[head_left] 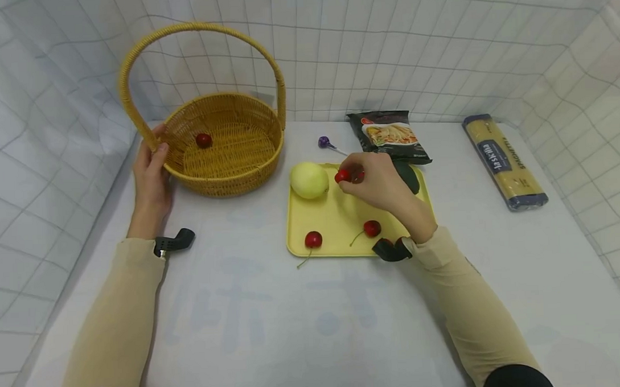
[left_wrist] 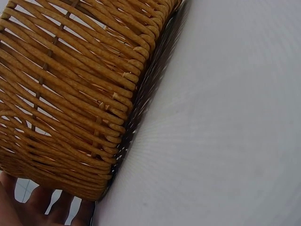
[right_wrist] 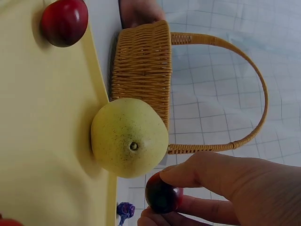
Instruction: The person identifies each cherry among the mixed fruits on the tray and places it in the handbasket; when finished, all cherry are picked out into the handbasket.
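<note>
My left hand point(head_left: 152, 176) grips the left side of a wicker basket point(head_left: 222, 185), thumb over the rim; its fingers also show below the weave in the left wrist view. A single cherry point(head_left: 203, 141) lies inside the basket. Above a yellow tray point(head_left: 336, 209), my right hand point(head_left: 378, 179) pinches a dark red cherry point(right_wrist: 163, 194) between thumb and fingers. On that tray, a pale yellow round fruit point(head_left: 309, 180) sits at the back left corner. Two stemmed cherries lie near the front edge, one at the left point(head_left: 313, 239) and another point(head_left: 372, 228) farther right. More red shows behind the hand.
Behind the tray lie a purple-wrapped lollipop point(head_left: 324, 142) and a black food packet point(head_left: 390, 136). A dark green object point(head_left: 407, 177), partly hidden by the right hand, is at the tray's back right. A spaghetti pack point(head_left: 505, 161) lies far right. White gridded sheeting point(head_left: 413, 53) surrounds the table.
</note>
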`<state>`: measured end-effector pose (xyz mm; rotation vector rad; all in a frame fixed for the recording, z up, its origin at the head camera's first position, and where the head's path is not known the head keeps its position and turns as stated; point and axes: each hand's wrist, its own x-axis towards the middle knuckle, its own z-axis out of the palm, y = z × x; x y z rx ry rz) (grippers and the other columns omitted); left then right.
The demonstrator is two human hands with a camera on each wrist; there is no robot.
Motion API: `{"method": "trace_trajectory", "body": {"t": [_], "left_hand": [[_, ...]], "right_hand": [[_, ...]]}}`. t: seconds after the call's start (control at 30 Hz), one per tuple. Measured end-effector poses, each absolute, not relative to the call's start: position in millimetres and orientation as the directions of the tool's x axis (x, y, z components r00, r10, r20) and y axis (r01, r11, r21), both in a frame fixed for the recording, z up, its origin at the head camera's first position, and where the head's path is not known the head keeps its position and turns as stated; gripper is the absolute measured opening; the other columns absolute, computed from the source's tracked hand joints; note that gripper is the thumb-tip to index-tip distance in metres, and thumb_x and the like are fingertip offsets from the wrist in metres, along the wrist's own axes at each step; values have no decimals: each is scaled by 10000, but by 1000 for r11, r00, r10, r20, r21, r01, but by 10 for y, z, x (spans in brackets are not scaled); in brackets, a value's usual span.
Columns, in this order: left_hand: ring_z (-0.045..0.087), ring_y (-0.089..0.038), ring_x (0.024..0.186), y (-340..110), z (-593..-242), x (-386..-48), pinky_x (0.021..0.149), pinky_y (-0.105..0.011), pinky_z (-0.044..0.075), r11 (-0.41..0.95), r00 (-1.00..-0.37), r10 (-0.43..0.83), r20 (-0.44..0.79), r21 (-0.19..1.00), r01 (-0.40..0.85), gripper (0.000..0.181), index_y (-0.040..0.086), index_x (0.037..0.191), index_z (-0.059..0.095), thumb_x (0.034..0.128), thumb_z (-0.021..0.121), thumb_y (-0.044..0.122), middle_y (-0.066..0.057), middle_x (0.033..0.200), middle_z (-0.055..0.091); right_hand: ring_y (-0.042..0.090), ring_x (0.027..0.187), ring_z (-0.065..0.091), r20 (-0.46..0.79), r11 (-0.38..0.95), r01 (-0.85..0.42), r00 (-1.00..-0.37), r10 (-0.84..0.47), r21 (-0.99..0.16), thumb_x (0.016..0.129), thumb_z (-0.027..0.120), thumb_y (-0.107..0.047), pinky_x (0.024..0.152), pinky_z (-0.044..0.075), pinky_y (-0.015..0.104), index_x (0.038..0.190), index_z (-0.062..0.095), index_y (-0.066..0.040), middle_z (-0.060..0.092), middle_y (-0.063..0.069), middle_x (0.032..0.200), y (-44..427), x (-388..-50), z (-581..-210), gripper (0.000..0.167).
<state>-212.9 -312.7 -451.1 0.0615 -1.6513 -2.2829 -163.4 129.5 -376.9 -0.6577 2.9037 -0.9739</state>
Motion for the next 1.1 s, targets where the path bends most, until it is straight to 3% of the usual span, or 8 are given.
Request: {"method": "trace_trajectory", "body": {"t": [0.2,0.37,0.77,1.1], "left_hand": [[414,-201,1456,-3111,-4506,-2114,1187,-292,320,-253,-954,-254,159,941,224,433,188,1514,569,1081,579,176,-33,1587,468],[436,-193,1424,-3121,-4514,-2105,1153,-278,343,-261,-949,-276,152,938,227,425,188,1498,587,1074,589,170,-32,1566,490],[432,-200,1443,-3132,-4516,-2114,1182,-288,328,-244,-948,-276,160,942,230,428,190,1505,579,1077,586,179,-27,1574,486],[463,-194,1390,-3130,-4531,-2125,1098,-258,382,-250,-945,-279,172,937,244,424,181,1495,590,1071,592,160,-44,1547,509]], "right_hand": [[219,934,731,166,688,-412,-903,-397,-597,928,769,-145,851,589,395,1113,758,-48,776,84,1007,1133,-1712,-3714,209],[210,955,720,204,655,-449,-885,-418,-608,934,770,-140,870,596,364,1117,753,-40,767,89,1037,920,-1786,-3625,209],[160,981,692,198,614,-523,-832,-519,-591,977,733,-166,881,539,284,1189,734,-41,756,66,1090,239,-1967,-3480,245],[194,1022,693,219,585,-526,-829,-514,-617,998,721,-172,907,542,278,1308,687,5,740,126,1166,43,-2007,-3518,359]]}}
